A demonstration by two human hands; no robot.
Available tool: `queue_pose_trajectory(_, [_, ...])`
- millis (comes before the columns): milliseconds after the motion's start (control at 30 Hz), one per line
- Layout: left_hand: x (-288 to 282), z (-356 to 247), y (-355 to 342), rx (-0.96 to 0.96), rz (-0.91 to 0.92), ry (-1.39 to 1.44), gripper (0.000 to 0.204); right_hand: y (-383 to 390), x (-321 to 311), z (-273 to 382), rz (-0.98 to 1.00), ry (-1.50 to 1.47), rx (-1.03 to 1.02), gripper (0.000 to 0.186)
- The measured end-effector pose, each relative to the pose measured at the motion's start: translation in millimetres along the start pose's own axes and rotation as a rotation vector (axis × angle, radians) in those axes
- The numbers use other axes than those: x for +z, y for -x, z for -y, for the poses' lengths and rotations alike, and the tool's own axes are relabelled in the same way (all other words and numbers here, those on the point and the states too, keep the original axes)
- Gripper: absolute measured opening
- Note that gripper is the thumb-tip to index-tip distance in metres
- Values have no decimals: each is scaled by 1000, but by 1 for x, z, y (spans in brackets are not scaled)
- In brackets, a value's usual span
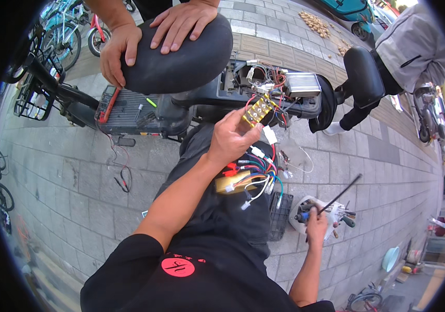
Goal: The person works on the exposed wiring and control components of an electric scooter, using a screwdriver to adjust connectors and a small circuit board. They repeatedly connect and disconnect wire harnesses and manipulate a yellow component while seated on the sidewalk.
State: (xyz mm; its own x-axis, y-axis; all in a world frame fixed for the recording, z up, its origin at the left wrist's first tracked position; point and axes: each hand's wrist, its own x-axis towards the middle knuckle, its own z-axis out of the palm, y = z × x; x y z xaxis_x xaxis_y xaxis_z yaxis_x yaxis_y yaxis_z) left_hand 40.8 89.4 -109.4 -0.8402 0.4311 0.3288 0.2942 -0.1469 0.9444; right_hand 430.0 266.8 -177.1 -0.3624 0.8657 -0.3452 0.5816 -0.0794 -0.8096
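Between the thumb and fingers of my left hand (233, 136) is a yellow-and-black terminal block (258, 110) with metal screws, held at the edge of the scooter's open wiring bay. My right hand (316, 226) is closed round a long, thin dark screwdriver (339, 195), its shaft pointing up and right; its handle is mostly hidden. That hand is over a pale tool tray (310, 203) on the paving. On my lap lies a gold-coloured controller box (227, 183) with many coloured wires and white plugs (270, 135). A silver finned controller (303, 83) sits on the scooter among loose wires.
Another person's hands (181, 26) rest on the scooter's black seat (191, 57). A red meter (109, 105) lies on the footboard (134, 117), its leads (123, 179) hanging to the paving. Someone in grey (414, 44) is beside the rear seat (363, 73). Bicycles (61, 41) stand at far left.
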Motion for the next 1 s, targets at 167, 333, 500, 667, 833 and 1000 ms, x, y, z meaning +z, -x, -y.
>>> queue_pose_trajectory(167, [-6,5,-2,128,-31,-87,51,9,-29,66,-179,-473,-49,46])
queue_pose_trajectory(333, [-7,0,-2,100,-25,-73,50,17,-67,164,-203,-360,-408,49])
queue_pose_trajectory(500, [-10,-1,0,141,-14,-155,50,12,-96,239,-218,301,-442,17])
queue_pose_trajectory(667, [-17,-5,-2,177,-15,-234,50,43,-94,306,-222,204,-692,24])
queue_pose_trajectory(833, [-19,-4,-2,165,-10,-210,50,61,-80,349,31,199,-848,22])
queue_pose_trajectory(1000, [-19,-2,-1,145,-5,-210,51,66,-42,380,102,378,-919,19])
